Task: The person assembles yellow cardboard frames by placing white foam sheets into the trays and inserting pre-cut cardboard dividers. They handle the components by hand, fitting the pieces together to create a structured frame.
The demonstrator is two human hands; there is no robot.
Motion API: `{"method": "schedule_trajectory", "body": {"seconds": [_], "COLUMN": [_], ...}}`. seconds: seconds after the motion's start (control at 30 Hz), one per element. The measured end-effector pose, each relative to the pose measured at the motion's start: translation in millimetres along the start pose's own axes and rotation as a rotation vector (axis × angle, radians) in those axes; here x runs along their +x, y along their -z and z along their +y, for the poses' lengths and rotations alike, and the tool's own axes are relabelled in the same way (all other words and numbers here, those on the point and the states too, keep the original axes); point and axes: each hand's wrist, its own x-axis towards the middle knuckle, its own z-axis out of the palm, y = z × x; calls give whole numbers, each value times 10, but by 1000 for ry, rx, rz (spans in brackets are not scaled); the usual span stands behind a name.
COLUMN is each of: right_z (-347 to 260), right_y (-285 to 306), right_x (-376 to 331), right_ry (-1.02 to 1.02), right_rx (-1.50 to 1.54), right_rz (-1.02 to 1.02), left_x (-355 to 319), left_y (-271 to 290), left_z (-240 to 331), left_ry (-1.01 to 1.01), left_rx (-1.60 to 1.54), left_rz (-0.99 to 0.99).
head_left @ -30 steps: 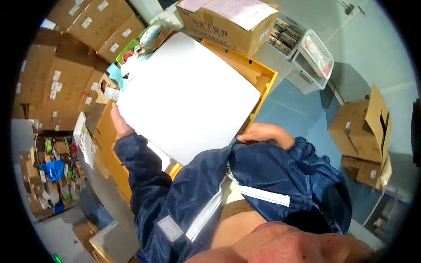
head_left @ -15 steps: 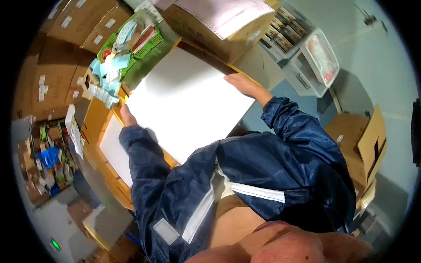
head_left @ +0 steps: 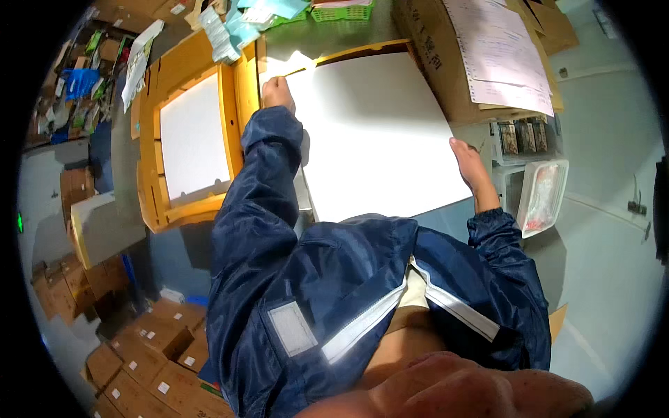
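A large flat white panel (head_left: 376,139) lies in front of me, with its near edge close to my jacket. Yellow cardboard edging (head_left: 362,53) runs along its far side. My left hand (head_left: 279,95) is closed at the panel's upper left corner, fingers curled over the edge. On the opposite side, my right hand (head_left: 471,166) grips the right edge, its thumb showing and the other fingers partly hidden. Left of the panel stands an open yellow cardboard tray (head_left: 232,132) with a white sheet (head_left: 195,136) inside.
A brown carton (head_left: 435,63) topped with printed papers (head_left: 498,59) borders the panel at right. Beyond the panel are a green basket (head_left: 341,12) and pale blue wrappers (head_left: 240,31). Clear plastic bins (head_left: 543,198) stand at right; several cartons (head_left: 150,355) fill the lower left.
My view has turned, so the panel now appears squarer to me and further right. The yellow tray at left shows more fully. Both hands stay at the panel's edges.
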Motion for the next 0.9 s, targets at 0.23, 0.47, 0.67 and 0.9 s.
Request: {"method": "schedule_trajectory", "body": {"seconds": [0.23, 0.47, 0.67, 0.9], "right_z": [135, 418, 561, 585], "right_y": [9, -163, -446, -546], "right_x": [106, 218, 66, -97], "right_ry": [116, 202, 365, 363], "right_rx": [-180, -249, -284, -238], "right_rz": [3, 41, 95, 131], "left_x": [-21, -93, -122, -732], "left_y": [-281, -268, -65, 160], "left_z": [-217, -102, -13, 16], "left_ry": [45, -83, -190, 306], "left_rx": [-24, -26, 168, -576], "left_rz": [-30, 57, 147, -103]}}
